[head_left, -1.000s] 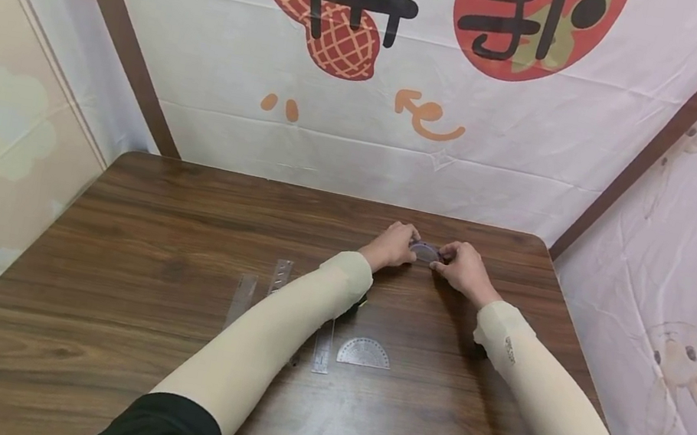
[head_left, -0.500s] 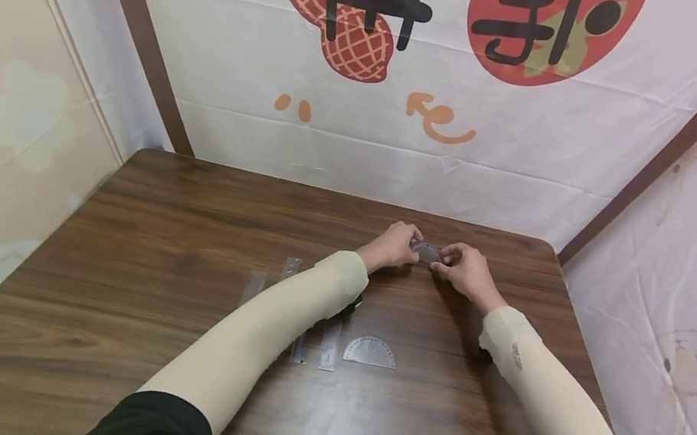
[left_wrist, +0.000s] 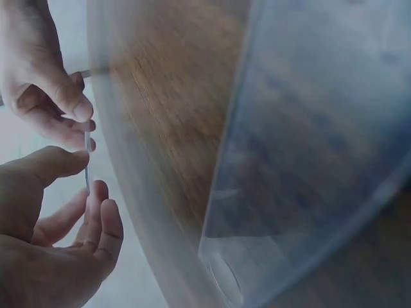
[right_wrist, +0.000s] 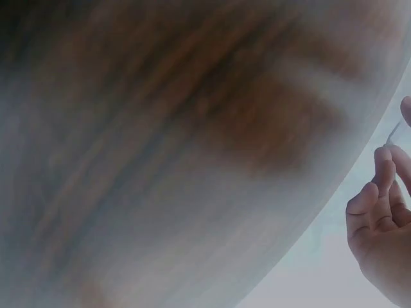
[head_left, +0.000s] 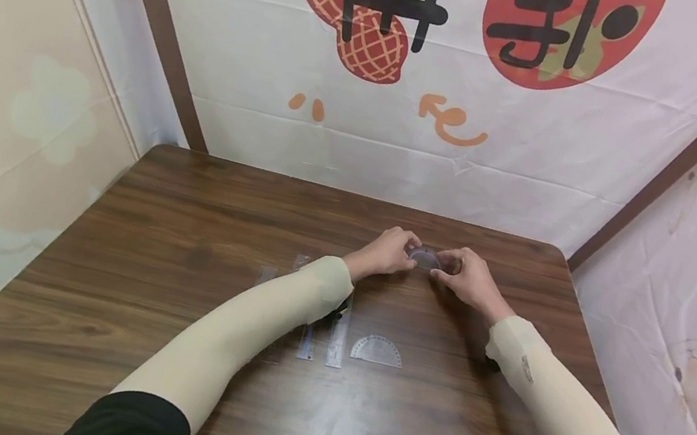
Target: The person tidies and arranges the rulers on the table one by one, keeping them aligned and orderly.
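Observation:
Near the back of the table, both hands hold a small clear protractor (head_left: 426,260) between them. My left hand (head_left: 384,252) pinches its left end between thumb and fingers, and my right hand (head_left: 472,279) pinches its right end. Seen edge-on in the left wrist view, the protractor (left_wrist: 87,168) is a thin line running between the two sets of fingertips. The right wrist view catches only a hand (right_wrist: 379,244) at its right edge. A second clear protractor (head_left: 377,351) lies flat on the table, nearer the body, straight edge toward me.
Clear rulers (head_left: 337,340) lie side by side on the wooden table (head_left: 171,272), partly hidden under my left forearm. A blurred sheet of see-through plastic with a hole (left_wrist: 308,141) fills much of the left wrist view. Printed cloth (head_left: 360,150) hangs behind the table.
The scene has shifted right in the head view. Both hands, still on the protractor, have come slightly nearer, and the left forearm has swung left, uncovering more of the rulers' lower ends.

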Available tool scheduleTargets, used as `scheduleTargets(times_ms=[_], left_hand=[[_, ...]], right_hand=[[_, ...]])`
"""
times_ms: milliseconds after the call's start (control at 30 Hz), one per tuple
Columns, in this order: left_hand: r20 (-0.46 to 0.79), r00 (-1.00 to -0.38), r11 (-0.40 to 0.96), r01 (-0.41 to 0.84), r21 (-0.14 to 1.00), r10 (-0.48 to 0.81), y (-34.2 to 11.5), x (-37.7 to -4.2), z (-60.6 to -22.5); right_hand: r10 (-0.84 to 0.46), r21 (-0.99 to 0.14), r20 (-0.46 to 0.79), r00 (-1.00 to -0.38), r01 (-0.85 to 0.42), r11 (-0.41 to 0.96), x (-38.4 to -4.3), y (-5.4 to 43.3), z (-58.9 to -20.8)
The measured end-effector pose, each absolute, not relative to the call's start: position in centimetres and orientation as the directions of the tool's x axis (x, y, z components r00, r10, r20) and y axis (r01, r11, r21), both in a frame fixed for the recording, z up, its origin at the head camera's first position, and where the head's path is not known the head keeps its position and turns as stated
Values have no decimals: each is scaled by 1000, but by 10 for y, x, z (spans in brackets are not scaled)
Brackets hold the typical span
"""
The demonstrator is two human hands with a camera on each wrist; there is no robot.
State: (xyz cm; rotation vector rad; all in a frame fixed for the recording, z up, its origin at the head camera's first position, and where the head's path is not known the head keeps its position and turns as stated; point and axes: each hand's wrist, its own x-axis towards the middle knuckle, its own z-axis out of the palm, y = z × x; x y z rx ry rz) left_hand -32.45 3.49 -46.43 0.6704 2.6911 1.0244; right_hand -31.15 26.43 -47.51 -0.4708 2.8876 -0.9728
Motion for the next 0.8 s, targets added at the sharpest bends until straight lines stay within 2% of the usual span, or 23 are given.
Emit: scheduleTargets(times_ms=[333, 800], left_hand=[[53, -855, 673, 442, 593, 515, 18, -307, -460], [63, -854, 745, 486, 457, 517, 6, -277, -457]], right_hand=[[-342, -595, 72, -937, -316, 739, -294, 255, -470], [-397, -549, 119, -910, -393, 737, -266, 252, -464]])
